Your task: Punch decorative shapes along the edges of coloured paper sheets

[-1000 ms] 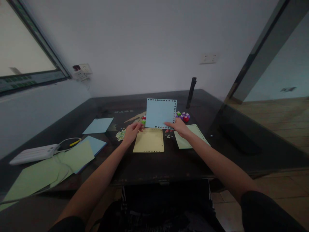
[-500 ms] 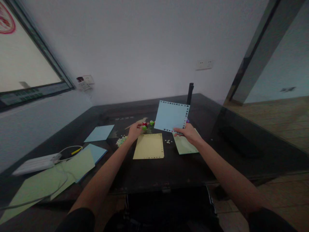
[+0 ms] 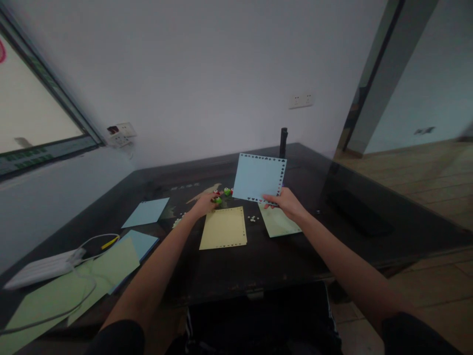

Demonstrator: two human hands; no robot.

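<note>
My right hand point(image 3: 284, 203) pinches the lower right edge of a light blue sheet point(image 3: 258, 176) with punched shapes along its borders, held tilted above the table. My left hand point(image 3: 205, 203) has its fingers closed at a small green figure point(image 3: 218, 200), beside the top left corner of a yellow sheet point(image 3: 223, 228). Another green figure point(image 3: 226, 191) stands just right of these fingers, with red ones close by. A pale green sheet point(image 3: 277, 222) lies partly under my right hand. Small white pieces point(image 3: 253, 218) lie between the yellow and green sheets.
A blue sheet point(image 3: 146, 212) lies at the left, with green sheets point(image 3: 114, 264) nearer. A white power strip point(image 3: 44, 268) and its cable rest there. A black upright object point(image 3: 283, 142) stands at the back, and a dark flat object point(image 3: 358, 213) lies at the right.
The view has shifted slightly. My left fingers have closed in around the green figure. The blue sheet stays raised in my right hand.
</note>
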